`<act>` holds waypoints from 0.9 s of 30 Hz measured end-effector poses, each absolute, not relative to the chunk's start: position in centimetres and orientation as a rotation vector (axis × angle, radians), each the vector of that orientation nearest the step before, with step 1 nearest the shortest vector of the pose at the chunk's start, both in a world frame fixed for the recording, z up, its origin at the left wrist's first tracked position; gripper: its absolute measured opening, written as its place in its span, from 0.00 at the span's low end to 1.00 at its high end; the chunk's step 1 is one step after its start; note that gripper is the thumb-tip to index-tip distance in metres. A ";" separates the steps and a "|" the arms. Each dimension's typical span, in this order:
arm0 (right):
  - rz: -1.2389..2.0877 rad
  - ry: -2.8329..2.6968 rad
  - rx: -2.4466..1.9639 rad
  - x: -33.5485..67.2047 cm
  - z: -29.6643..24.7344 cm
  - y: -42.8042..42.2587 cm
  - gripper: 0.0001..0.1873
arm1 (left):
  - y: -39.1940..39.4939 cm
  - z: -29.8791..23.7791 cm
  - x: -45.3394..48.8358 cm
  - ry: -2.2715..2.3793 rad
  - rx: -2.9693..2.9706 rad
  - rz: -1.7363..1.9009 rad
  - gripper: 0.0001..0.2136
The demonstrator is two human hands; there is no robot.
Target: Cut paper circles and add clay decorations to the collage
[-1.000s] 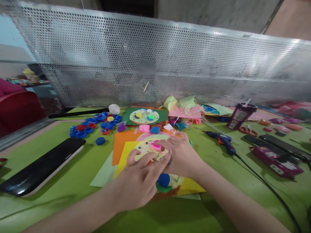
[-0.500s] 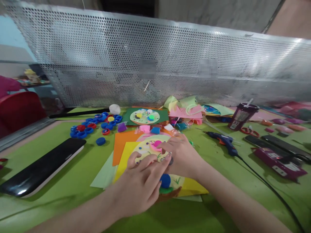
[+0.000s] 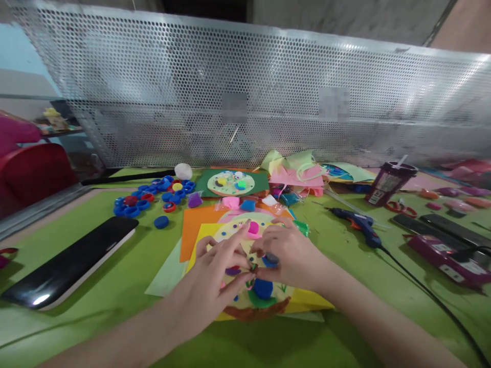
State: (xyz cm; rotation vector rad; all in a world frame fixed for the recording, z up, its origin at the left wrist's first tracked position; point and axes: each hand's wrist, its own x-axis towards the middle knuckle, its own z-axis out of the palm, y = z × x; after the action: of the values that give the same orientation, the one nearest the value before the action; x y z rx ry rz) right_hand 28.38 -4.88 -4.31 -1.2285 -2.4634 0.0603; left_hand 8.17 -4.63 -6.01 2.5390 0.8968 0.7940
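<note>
A pale yellow round craft disc (image 3: 233,231) lies on yellow paper (image 3: 307,300) over orange paper (image 3: 194,225). It bears a pink piece (image 3: 253,228), a blue cap (image 3: 263,288), a green piece and a purple piece (image 3: 232,271). My left hand (image 3: 213,281) rests on the disc's left part, fingers stretched and spread, index pointing up the disc. My right hand (image 3: 293,253) sits on the disc's right part. Its fingers are curled in a pinch round a small dark-blue piece (image 3: 270,260). The fingertips of both hands nearly meet at the disc's middle.
Blue and red bottle caps (image 3: 153,197) lie at the back left, a long black slab (image 3: 72,260) at the left. A second disc on dark green paper (image 3: 230,183), paper scraps (image 3: 295,171), a glue gun (image 3: 358,225) with its cord, a purple cup (image 3: 388,181) and a perforated metal screen (image 3: 268,87) surround the work.
My left hand has lifted and spread its fingers. My right hand has drawn back toward the disc's middle and pinched a small piece. More of the disc shows.
</note>
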 end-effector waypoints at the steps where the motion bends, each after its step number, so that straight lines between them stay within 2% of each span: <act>1: 0.045 -2.455 -1.217 28.3 -4.4 -4.9 0.13 | -4.6 -6.1 8.2 0.917 2.462 0.795 0.30; 6: 0.000 -2.460 -1.147 28.1 -4.6 -5.2 0.16 | -4.4 -5.6 8.3 1.019 2.162 0.870 0.32; 10: 0.038 -2.459 -1.147 27.9 -4.1 -5.5 0.19 | -3.9 -5.2 8.3 1.140 2.253 0.934 0.32; 17: 0.146 -2.455 -1.081 27.9 -4.4 -5.5 0.09 | -4.2 -6.5 8.2 1.137 2.493 0.908 0.34; 22: 0.177 -2.482 -1.064 27.4 -4.7 -5.7 0.03 | -4.5 -6.6 8.2 1.104 2.578 0.932 0.29; 27: 0.052 -2.190 -1.195 29.6 -3.3 -5.0 0.06 | -4.3 -5.8 7.9 1.163 2.625 0.961 0.27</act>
State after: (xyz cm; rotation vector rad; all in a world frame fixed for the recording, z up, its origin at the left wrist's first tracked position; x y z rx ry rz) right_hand 29.61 -5.00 -3.26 -1.1955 -2.1897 0.0517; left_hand 7.94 -4.30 -5.80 2.6250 1.1627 0.9614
